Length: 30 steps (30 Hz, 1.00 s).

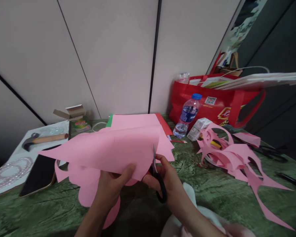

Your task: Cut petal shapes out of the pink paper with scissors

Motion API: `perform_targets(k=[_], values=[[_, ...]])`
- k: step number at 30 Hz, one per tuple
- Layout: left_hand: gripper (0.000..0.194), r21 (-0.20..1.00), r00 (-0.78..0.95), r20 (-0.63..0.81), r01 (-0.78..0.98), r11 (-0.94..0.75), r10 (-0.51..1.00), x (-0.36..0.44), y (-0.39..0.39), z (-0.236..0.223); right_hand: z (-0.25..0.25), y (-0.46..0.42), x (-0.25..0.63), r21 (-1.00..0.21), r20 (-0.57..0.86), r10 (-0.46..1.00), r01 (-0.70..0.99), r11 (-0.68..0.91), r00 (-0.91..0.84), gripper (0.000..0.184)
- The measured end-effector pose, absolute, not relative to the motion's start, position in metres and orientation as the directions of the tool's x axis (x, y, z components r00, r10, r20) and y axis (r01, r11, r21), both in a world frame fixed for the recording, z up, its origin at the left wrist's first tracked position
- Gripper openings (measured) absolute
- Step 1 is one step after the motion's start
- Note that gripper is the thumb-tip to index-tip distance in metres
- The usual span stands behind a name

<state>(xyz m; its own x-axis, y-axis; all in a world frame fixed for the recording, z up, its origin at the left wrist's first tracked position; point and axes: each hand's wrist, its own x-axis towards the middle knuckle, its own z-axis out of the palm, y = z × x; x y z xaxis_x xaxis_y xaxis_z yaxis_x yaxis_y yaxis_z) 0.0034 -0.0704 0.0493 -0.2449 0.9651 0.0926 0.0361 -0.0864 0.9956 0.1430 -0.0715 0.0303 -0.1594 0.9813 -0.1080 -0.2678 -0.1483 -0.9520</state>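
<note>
My left hand (115, 184) grips a large sheet of pink paper (108, 148) from below, its thumb on top near the lower edge. In my right hand (166, 177) is a pair of scissors with black handles (161, 187). Its blade crosses the right part of the sheet, and the paper's lower right edge there is curved. Beneath the held sheet lie rounded pink paper cut-outs (88, 191), partly covered by it. Behind it are more pink sheets (135, 120), with green and red paper edges showing.
Pink scraps (236, 158) are heaped at the right, beside a water bottle (186, 117), a small white box (199, 128) and a red bag (212, 98). At the left lie a hammer (48, 139), a phone (40, 172) and bead strings (12, 171).
</note>
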Motion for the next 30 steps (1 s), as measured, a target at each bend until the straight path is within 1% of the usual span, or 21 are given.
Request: perform_targets(k=[6, 11, 13, 17, 21, 22, 26, 30], values=[[0.034, 0.997, -0.253, 0.065, -0.015, -0.071, 0.965, 0.0055, -0.0711, 0.051, 0.0297, -0.0719, 0.1443, -0.959, -0.097, 0.984, -0.252, -0.134, -0.153, 0.059], [0.036, 0.993, -0.248, 0.075, -0.066, -0.094, 0.966, 0.0049, -0.0709, 0.0501, 0.0328, -0.072, 0.1448, -0.971, -0.111, 0.984, -0.197, -0.138, -0.141, 0.057], [0.034, 0.996, -0.246, 0.066, -0.049, -0.08, 0.967, 0.0042, -0.0704, 0.0496, 0.0344, -0.0726, 0.1442, -0.972, -0.113, 0.984, -0.189, -0.138, -0.134, 0.058], [0.033, 0.996, -0.239, 0.071, -0.034, -0.081, 0.968, 0.004, -0.069, 0.0502, 0.0367, -0.0733, 0.1428, -0.97, -0.123, 0.984, -0.193, -0.146, -0.127, 0.058], [0.029, 0.993, -0.239, 0.097, -0.039, -0.11, 0.966, 0.0042, -0.0679, 0.0508, 0.0356, -0.0719, 0.1435, -0.965, -0.131, 0.983, -0.21, -0.156, -0.131, 0.059], [0.029, 0.995, -0.226, 0.092, -0.025, -0.1, 0.97, 0.004, -0.0677, 0.0506, 0.0348, -0.0715, 0.1439, -0.965, -0.128, 0.983, -0.212, -0.154, -0.131, 0.059], [0.03, 0.993, -0.22, 0.088, -0.063, -0.104, 0.971, 0.0023, -0.0679, 0.0493, 0.0321, -0.0716, 0.1449, -0.965, -0.114, 0.982, -0.219, -0.145, -0.15, 0.059], [0.031, 0.992, -0.224, 0.108, -0.043, -0.121, 0.968, 0.0014, -0.0685, 0.0492, 0.0338, -0.0731, 0.1443, -0.965, -0.107, 0.984, -0.223, -0.138, -0.143, 0.057]])
